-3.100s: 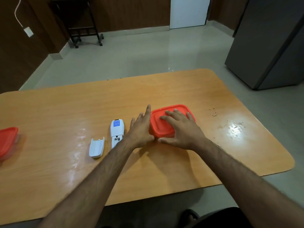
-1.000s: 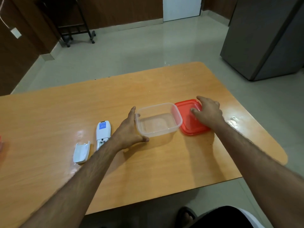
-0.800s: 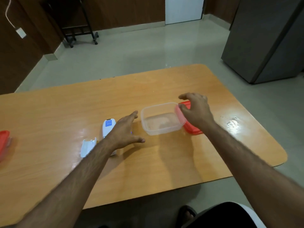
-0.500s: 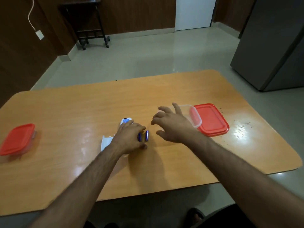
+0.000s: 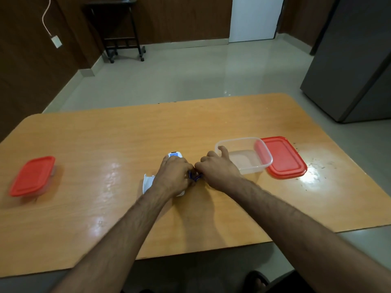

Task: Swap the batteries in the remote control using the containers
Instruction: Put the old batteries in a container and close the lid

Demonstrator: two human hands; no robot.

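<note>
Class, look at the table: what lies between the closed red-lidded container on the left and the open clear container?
In the head view: the battery cover, the remote and both hands, left hand and right hand, meeting over blue batteries.

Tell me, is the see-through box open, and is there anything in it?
Open and empty. The clear box has no lid on; its red lid lies beside it on the table, and only its bare bottom shows.
</note>
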